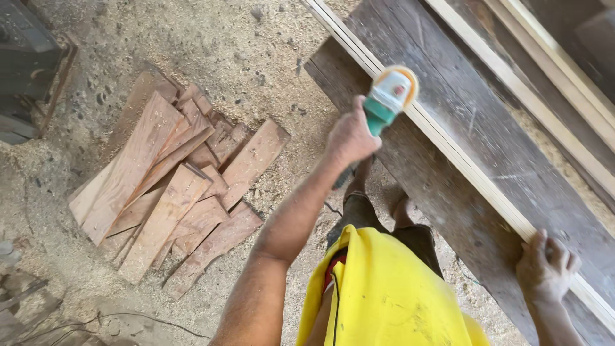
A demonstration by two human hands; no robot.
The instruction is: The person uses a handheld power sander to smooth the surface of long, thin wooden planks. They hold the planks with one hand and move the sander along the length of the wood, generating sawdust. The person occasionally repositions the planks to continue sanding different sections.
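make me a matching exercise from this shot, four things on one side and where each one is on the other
Things:
1. power sander
2. right hand
3. reddish offcut boards
4. pale wood strip

Places:
a. piled on the sawdust floor
b. lying along the dark bench top
c. gripped in the left hand
d. resting on the bench edge at the strip

Pairs: 1-c, 2-d, 3-a, 4-b
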